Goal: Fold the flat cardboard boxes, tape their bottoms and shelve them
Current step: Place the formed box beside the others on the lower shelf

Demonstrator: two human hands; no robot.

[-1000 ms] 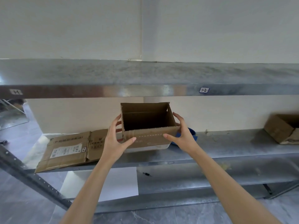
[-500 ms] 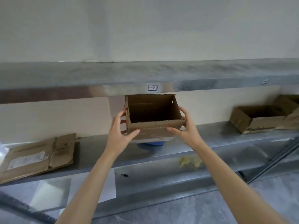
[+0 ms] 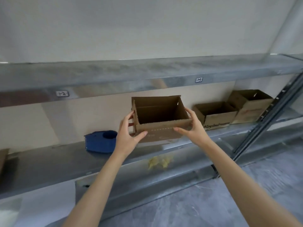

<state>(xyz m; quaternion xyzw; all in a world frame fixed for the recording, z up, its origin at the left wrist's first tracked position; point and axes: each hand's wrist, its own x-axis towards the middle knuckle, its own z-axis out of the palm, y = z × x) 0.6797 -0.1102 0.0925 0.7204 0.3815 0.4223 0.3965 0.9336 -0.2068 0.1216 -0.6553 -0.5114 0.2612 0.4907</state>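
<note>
Holds the folded box (image 3: 161, 125) upright, open top up, over the middle shelf (image 3: 49, 163) near its front edge; cannot tell whether the bottom touches the metal yet. Grips it from both sides: left hand (image 3: 126, 138) with thumb across the front wall and fingers curled round the left wall, right hand (image 3: 193, 128) mirrored on the right wall. Has carried it rightward along the shelf over the last second: started beside the flat cardboard (image 3: 3, 159) toward the shelf's left end, now only a sliver at the view's left margin, and passed the blue tape dispenser (image 3: 100, 141), now lying clear to the left. Stands now just left of a low open box (image 3: 214, 117) and a taller box (image 3: 250, 105), both parked toward the right end by the upright post (image 3: 265, 115). Points to the shelving step, probably nearly done for this box: likely needs only setting down beside the low one and letting go. Cannot confirm a taped bottom, hidden from here.
</note>
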